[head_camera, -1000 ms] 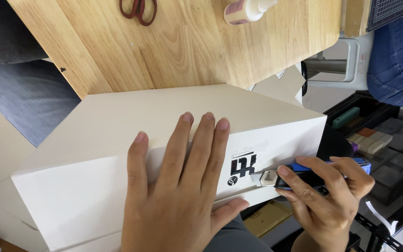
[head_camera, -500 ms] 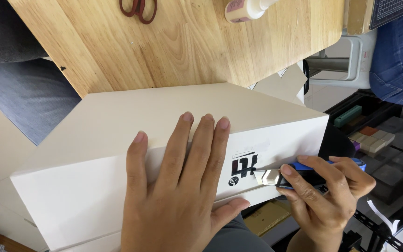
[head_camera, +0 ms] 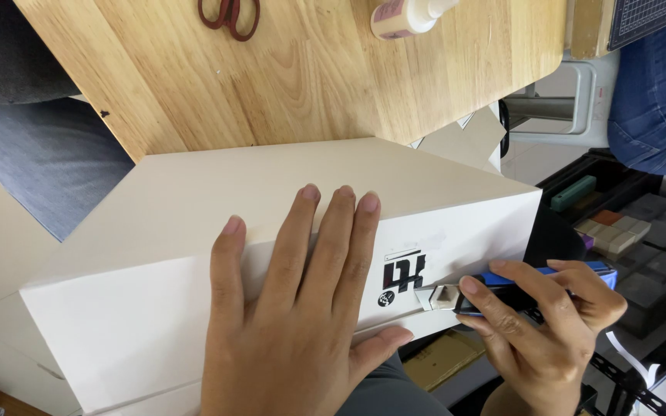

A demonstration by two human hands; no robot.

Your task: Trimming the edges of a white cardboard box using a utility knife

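Observation:
A large white cardboard box (head_camera: 194, 200) lies on its side in front of me, with a black printed mark on its near face. My left hand (head_camera: 294, 308) presses flat on that face, fingers spread and pointing away from me. My right hand (head_camera: 549, 323) grips a blue utility knife (head_camera: 533, 281), whose metal blade tip touches the box face just right of the black mark, along a seam.
A wooden tabletop (head_camera: 310, 69) lies behind the box with red-handled scissors (head_camera: 230, 15) and a glue bottle (head_camera: 406, 15) on it. A black bin of coloured blocks (head_camera: 618, 223) sits at right, beside another person's blue sleeve (head_camera: 657, 85).
The knife blade has slid slightly left along the box seam toward the black mark. My left hand has stayed pressed on the box.

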